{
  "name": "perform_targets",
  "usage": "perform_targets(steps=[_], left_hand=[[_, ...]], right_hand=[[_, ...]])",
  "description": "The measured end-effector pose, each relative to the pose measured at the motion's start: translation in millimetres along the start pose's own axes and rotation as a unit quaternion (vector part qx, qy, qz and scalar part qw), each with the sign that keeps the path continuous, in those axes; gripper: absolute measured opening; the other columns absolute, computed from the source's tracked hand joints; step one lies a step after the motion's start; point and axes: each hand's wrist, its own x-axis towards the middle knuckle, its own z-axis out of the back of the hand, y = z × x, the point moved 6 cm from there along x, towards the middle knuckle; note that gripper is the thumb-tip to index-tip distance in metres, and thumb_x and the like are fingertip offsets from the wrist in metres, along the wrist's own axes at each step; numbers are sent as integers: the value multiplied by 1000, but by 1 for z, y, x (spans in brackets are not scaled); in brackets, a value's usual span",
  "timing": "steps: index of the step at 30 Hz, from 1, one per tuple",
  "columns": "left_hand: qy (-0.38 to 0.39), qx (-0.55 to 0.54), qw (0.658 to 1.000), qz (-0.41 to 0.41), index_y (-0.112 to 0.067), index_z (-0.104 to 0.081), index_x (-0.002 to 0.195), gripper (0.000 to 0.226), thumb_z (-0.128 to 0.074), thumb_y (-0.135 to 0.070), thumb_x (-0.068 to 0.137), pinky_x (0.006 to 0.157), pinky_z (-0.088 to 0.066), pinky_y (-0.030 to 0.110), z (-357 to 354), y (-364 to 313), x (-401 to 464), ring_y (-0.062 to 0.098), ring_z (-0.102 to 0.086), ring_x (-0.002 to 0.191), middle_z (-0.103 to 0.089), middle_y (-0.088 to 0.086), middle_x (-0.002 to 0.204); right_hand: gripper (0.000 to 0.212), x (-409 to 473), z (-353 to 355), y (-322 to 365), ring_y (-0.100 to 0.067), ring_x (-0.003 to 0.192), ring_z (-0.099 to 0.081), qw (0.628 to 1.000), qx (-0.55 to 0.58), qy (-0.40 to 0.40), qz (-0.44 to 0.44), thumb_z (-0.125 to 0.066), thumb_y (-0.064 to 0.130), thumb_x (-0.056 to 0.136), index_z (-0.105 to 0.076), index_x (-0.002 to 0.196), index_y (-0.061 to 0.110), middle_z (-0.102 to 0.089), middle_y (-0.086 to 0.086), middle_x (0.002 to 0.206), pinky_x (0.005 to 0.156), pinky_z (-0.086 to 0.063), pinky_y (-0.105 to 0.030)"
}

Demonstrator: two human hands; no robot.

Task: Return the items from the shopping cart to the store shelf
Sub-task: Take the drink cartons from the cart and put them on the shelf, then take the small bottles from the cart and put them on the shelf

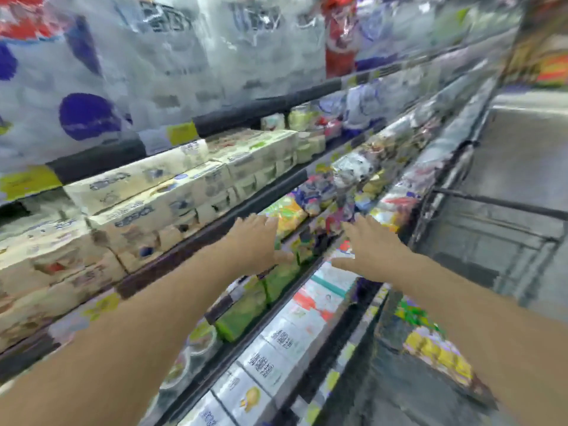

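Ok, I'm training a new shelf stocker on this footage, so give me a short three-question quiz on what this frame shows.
1. True or false: the left hand is gripping a cream carton.
2. Which packs lie just below the left hand? A) green packs B) red bottles C) blue tins
3. Fill in: the cream cartons sit on the shelf ____ the one that the hands reach toward.

Key: 1. False; both it and the right hand are spread open and hold nothing. 2. A, the green packs. 3. above.
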Motion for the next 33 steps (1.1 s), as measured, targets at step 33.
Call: perform_targets(steps=[33], left_hand=[[183,-30,914,-361,-9,-36,146,79,-44,-65,91,113,-32,48,-195,-505,417,33,-36,138,-41,14,148]], right_hand=[[68,11,-266,-484,-28,138,-39,885,175,165,-398,-48,53,96,-33,148,11,-41,-11,150,114,-34,-44]])
